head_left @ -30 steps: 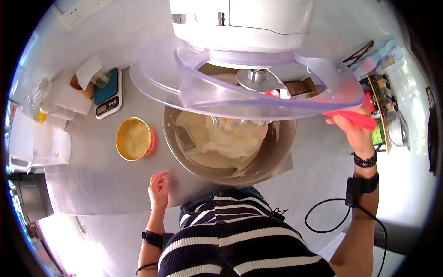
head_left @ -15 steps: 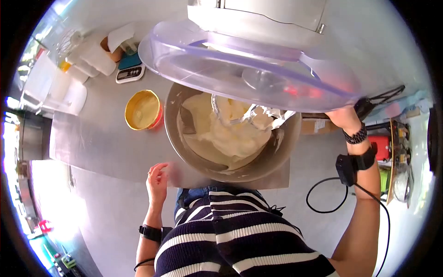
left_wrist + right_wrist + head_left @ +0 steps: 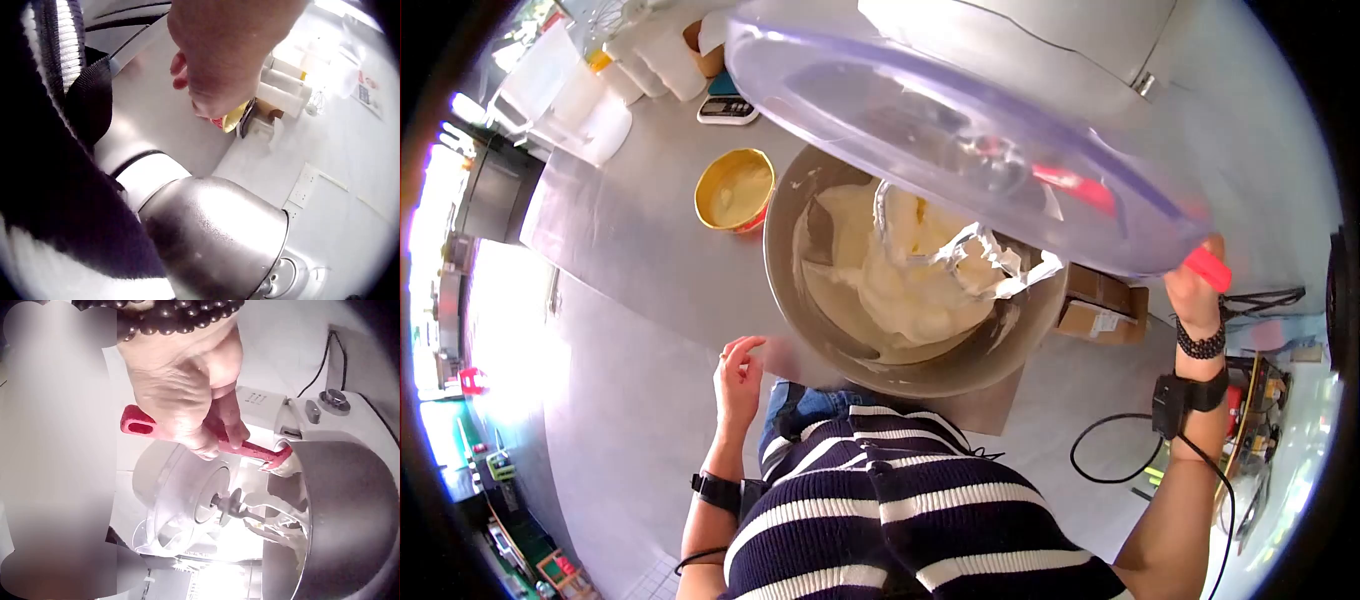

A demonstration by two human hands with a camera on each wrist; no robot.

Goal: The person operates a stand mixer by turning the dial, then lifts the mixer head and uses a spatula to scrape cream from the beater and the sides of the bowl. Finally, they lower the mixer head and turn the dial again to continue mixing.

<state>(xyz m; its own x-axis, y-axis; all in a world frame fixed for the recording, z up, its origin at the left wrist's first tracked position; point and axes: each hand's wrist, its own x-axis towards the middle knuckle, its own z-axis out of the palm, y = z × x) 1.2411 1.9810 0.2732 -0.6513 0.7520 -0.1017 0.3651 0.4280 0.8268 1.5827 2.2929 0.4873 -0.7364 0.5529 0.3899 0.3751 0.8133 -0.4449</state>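
Observation:
My right hand (image 3: 1195,295) grips the handle of a red spatula (image 3: 250,449). In the right wrist view its smeared head is at the rim of a large steel mixing bowl (image 3: 350,512). The head view shows part of the spatula through the clear splash guard (image 3: 870,100) of the stand mixer. Pale, creamy batter (image 3: 900,310) lies in the bowl, and a coated beater (image 3: 985,260) hangs over it. Left of the bowl, near the table edge, my left hand (image 3: 738,385) is held with loosely bent fingers, holding nothing.
A red and yellow tub (image 3: 703,200) stands on the steel table (image 3: 650,240) left of the bowl. Behind it are a kitchen scale (image 3: 728,109) and white containers (image 3: 665,60). A cardboard box (image 3: 1105,315) is at the right, and a cable (image 3: 1090,480) loops from my right wrist.
The head view has shifted and turned, so the tub and scale sit higher. My right hand, with the spatula, passed partly behind the splash guard and now shows at its right edge. My left hand stays loose.

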